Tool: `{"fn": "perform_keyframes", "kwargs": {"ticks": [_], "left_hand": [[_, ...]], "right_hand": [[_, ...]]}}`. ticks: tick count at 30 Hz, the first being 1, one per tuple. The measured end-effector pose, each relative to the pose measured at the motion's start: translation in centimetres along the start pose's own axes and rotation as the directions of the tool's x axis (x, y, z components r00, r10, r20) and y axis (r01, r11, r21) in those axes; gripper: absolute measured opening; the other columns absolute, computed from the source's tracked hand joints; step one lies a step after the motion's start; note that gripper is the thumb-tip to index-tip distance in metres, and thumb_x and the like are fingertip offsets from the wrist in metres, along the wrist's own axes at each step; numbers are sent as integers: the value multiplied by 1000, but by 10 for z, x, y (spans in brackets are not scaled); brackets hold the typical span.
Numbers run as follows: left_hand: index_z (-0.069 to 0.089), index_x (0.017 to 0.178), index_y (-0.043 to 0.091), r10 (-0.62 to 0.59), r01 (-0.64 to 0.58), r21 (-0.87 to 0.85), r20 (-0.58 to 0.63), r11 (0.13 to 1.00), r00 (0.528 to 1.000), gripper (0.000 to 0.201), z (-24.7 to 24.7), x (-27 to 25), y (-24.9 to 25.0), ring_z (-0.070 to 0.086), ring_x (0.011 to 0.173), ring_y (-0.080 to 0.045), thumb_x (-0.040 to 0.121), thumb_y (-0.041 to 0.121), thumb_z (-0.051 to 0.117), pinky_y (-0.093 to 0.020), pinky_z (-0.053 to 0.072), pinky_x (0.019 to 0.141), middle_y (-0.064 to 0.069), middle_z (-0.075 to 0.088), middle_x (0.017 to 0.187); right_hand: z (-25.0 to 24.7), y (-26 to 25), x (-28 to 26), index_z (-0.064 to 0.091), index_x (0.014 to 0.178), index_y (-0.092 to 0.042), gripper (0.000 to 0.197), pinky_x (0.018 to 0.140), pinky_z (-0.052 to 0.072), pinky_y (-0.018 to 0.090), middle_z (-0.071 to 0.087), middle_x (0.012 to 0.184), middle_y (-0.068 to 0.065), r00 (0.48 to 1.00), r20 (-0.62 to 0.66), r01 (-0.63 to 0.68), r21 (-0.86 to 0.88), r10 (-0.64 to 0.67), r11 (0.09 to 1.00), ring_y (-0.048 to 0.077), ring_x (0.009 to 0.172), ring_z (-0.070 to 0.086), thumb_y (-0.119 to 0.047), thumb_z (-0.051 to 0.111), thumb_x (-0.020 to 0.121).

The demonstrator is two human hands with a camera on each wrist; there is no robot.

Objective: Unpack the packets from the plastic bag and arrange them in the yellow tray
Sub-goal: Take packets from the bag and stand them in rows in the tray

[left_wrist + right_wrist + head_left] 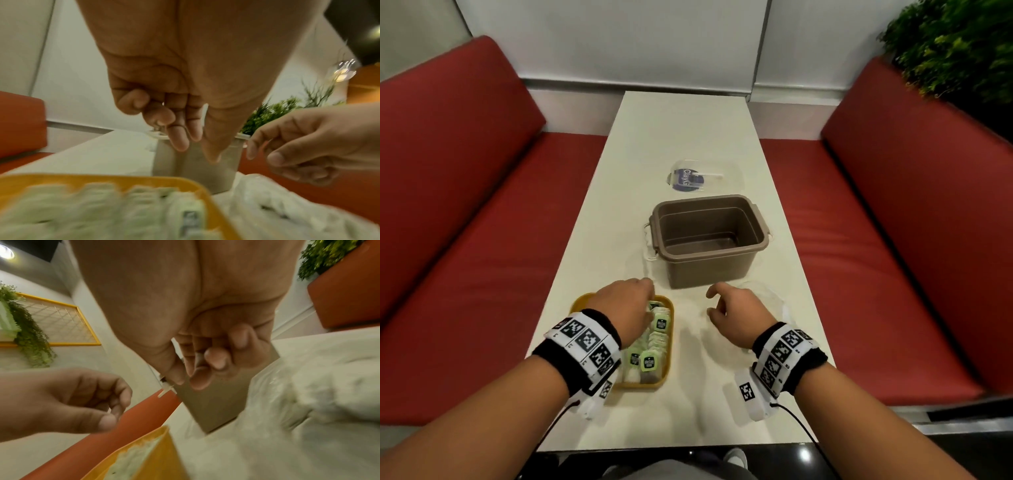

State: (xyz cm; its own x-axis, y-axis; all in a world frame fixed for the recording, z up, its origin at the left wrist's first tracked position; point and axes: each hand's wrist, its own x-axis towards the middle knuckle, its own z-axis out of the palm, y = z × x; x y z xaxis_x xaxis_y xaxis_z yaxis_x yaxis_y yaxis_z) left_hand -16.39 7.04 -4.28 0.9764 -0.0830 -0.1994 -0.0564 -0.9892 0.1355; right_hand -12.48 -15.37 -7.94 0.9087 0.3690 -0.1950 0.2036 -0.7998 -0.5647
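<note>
Packets (658, 337) lay crowded in the yellow tray (667, 371) near the table's (681, 137) front edge in the head view, green labels up, with the left hand (625, 313) over the tray's far end, fingers bent down and holding nothing I could make out. The right hand (736, 317) hovered loosely curled and empty above the clear plastic bag (774, 301), just in front of the brown tub (709, 240). From the left wrist, the left hand's fingers (177, 139) hung relaxed above the blurred packets (102, 211), the bag (277, 203) just beside the tray's rim (144, 180). From the right wrist, the right hand's fingers (216, 360) curled on nothing, the crumpled bag (318, 386) below; whether packets remained inside it I could not tell. The risks: a packet overlooked in those folds, or the heaped packets nudged over the low rim.
</note>
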Motion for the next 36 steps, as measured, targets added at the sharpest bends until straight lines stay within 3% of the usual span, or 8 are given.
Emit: {"fn": "perform_keyframes", "kwargs": {"ticks": [4, 8, 14, 18, 24, 31, 34, 36], "left_hand": [[58, 112, 30, 184, -188, -112, -47, 976, 982, 24, 10, 26, 71, 58, 100, -15, 90, 39, 60, -29, 44, 84, 9, 60, 106], [63, 115, 27, 263, -259, -130, 12, 957, 965, 24, 38, 54, 127, 58, 106, -20, 92, 34, 56, -30, 45, 87, 3, 62, 113], [63, 95, 20, 101, -90, -102, 104, 991, 990, 15, 80, 88, 173, 62, 96, -28, 89, 34, 59, -32, 48, 77, -5, 67, 101], [61, 105, 27, -4, 19, -212, 70, 977, 998, 21, 93, 96, 179, 62, 98, -24, 88, 38, 62, -33, 51, 82, 1, 66, 106], [62, 85, 28, 25, -40, -322, -49, 946, 998, 4, 80, 89, 177, 61, 83, -17, 88, 31, 59, -31, 51, 77, 9, 64, 86], [63, 87, 30, 124, -173, -454, -136, 874, 983, 3, 58, 82, 180, 58, 75, -7, 90, 30, 63, -25, 46, 71, 13, 65, 82], [67, 92, 29, 32, -94, -435, -149, 896, 988, 6, 64, 88, 170, 62, 78, -10, 92, 28, 61, -28, 50, 75, 11, 68, 84], [67, 97, 29, -39, -3, -354, -112, 935, 993, 10, 73, 94, 161, 64, 84, -16, 92, 26, 58, -33, 53, 80, 8, 71, 89]], "right_hand": [[-28, 50, -6, 61, 115, -19, 29, 77, 46, 30, 70, 91, 1, 995, -66, -82, -80, 77, 993, 24, 93, 63, -13, 52, 88], [-43, 99, -15, 61, 120, -19, 33, 82, 46, 32, 67, 108, 3, 989, -40, -148, -181, 143, 972, 25, 103, 61, -14, 54, 89], [-41, 138, -24, 56, 126, -16, 42, 85, 48, 28, 65, 114, 0, 991, 59, -110, -103, 117, 989, 20, 100, 62, -25, 67, 87], [-37, 148, -22, 55, 127, -16, 44, 83, 47, 25, 65, 114, -2, 993, 88, -79, -62, 84, 995, 18, 99, 61, -26, 68, 86], [-42, 153, -15, 56, 124, -18, 41, 80, 46, 27, 65, 107, -5, 996, 81, -38, -27, 40, 999, 14, 88, 57, -30, 66, 86], [-49, 145, -14, 58, 86, -25, 9, 64, 45, 30, 63, 74, -3, 995, -35, 95, 179, -90, 979, 18, 69, 56, -23, 66, 90], [-46, 146, -15, 53, 81, -21, 16, 59, 42, 25, 62, 71, 3, 998, -27, 57, 194, -53, 979, 21, 66, 54, -23, 66, 89], [-43, 148, -15, 50, 78, -17, 16, 62, 50, 34, 65, 72, 8, 999, -35, 27, 249, -19, 968, 25, 66, 57, -26, 61, 85]]}}
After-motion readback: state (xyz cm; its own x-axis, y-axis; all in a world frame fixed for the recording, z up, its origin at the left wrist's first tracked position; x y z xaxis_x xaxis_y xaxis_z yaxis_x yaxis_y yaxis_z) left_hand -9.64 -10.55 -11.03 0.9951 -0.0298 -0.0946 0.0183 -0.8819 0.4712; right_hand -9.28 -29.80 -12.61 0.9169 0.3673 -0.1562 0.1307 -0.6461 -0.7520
